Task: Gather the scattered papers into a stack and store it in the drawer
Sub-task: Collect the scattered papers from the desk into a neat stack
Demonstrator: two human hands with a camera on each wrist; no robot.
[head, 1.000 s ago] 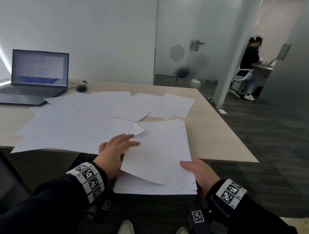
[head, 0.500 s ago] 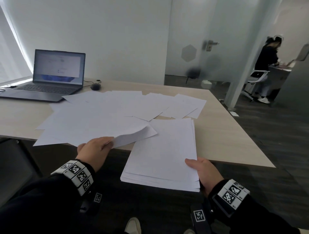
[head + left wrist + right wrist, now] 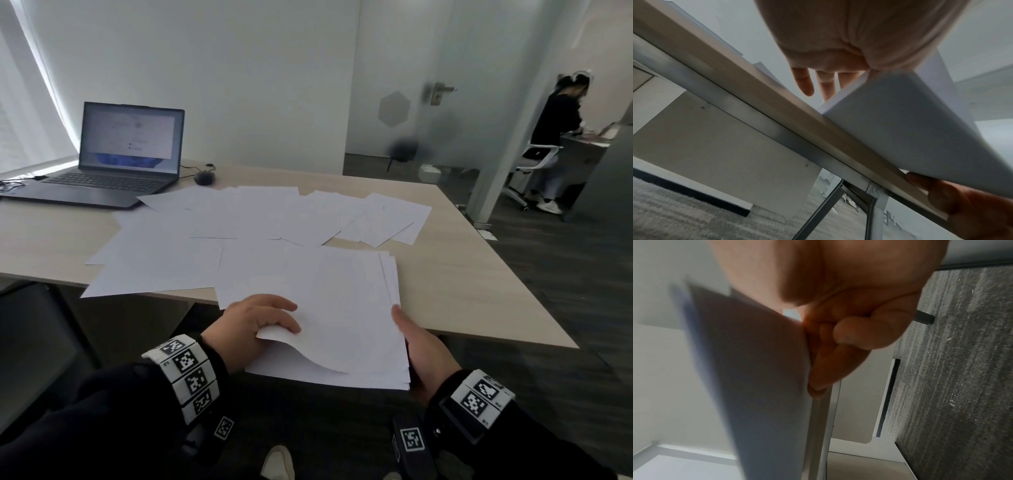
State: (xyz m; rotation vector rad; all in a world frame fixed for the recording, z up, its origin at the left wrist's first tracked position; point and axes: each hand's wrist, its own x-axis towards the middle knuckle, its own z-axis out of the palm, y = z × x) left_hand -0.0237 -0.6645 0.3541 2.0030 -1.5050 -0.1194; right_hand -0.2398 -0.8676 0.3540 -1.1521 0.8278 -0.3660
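Note:
A stack of white papers (image 3: 346, 308) lies half over the table's (image 3: 462, 274) near edge. My right hand (image 3: 419, 346) grips its right edge, thumb on top and fingers (image 3: 838, 363) curled beneath the stack (image 3: 760, 369). My left hand (image 3: 286, 318) pinches the near left corner of a loose top sheet (image 3: 308, 346), which curls up over the stack. In the left wrist view that sheet (image 3: 910, 123) hangs past the table edge (image 3: 760, 113). Several scattered papers (image 3: 239, 219) cover the table's middle and left. No drawer shows plainly.
An open laptop (image 3: 126, 154) and a mouse (image 3: 204, 178) sit at the table's far left. A dark chair (image 3: 34, 342) stands at my left. A white cabinet (image 3: 725, 146) stands under the table. Another person (image 3: 555, 130) sits beyond the glass door.
My left hand lifted a sheet from the scattered papers and carried it right onto the stack. My right hand kept its hold on the stack's edge.

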